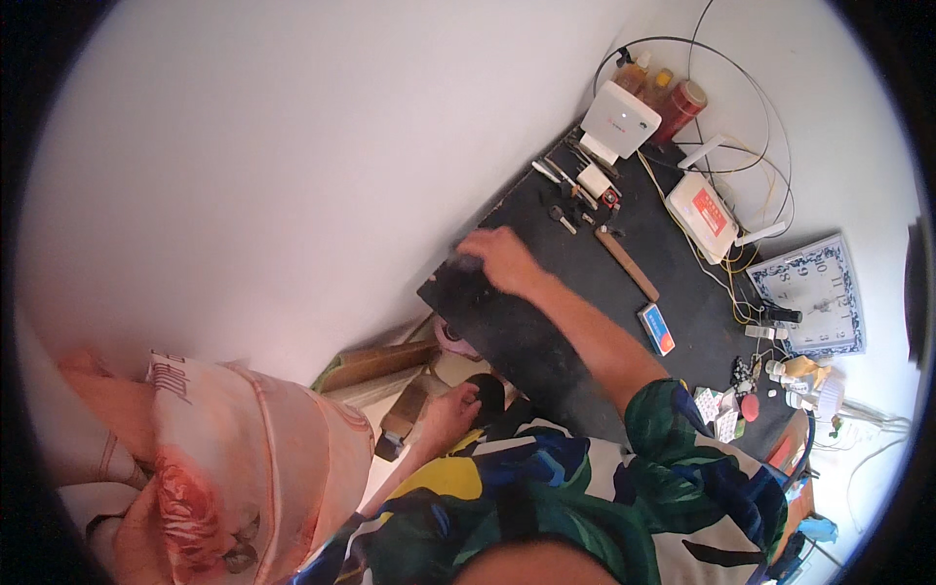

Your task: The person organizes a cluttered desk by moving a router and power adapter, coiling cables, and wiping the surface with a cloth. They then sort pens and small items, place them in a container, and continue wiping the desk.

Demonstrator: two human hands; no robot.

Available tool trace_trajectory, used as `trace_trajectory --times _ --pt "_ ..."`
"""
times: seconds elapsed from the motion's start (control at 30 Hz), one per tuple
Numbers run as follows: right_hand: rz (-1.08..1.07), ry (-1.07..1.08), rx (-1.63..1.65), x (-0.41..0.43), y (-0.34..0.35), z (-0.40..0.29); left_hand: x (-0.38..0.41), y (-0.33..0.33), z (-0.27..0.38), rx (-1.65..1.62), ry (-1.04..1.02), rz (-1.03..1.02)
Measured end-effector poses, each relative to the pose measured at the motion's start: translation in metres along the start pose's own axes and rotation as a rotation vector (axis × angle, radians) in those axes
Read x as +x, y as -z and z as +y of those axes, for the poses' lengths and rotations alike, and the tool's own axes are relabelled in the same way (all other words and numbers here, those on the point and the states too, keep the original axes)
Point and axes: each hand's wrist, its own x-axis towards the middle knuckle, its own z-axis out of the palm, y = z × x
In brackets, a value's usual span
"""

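My right hand (501,259) reaches across to the wall-side end of the black tabletop (534,344). Its fingers point down at the surface and are blurred; a dark patch lies under them, and I cannot tell whether they grip anything. Below the table's near edge hangs my left hand (455,409), its fingers curled, beside a dark rounded thing (488,398). Whether it holds something is not clear. Nearest to my right forearm lie a brown wooden bar (627,263) and a small blue and white box (656,329). A key (563,219) rests farther back.
Pens (563,179) and small items lie along the wall side. A white modem (620,121), a white router (702,216) with cables, a red canister (680,110) and a square clock (812,296) line the back. Blister packs (720,413) lie right. A pink floral fabric-covered thing (263,468) stands left.
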Motion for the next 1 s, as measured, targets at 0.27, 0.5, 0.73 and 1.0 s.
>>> trace_trajectory --times 0.27,0.5,0.73,1.0 --pt "0.188 -0.440 -0.401 -0.003 -0.003 0.071 -0.011 -0.003 -0.020 0.063 0.079 0.012" --pt "0.168 -0.413 -0.371 -0.008 -0.008 0.065 -0.016 -0.006 -0.011 0.070 0.064 0.037" --pt "-0.020 -0.081 -0.253 -0.059 -0.056 -0.027 -0.017 -0.009 -0.021 0.240 -0.006 0.112" --pt "-0.345 -0.022 0.259 -0.102 -0.056 -0.073 -0.008 0.022 0.012 0.188 -0.078 0.038"
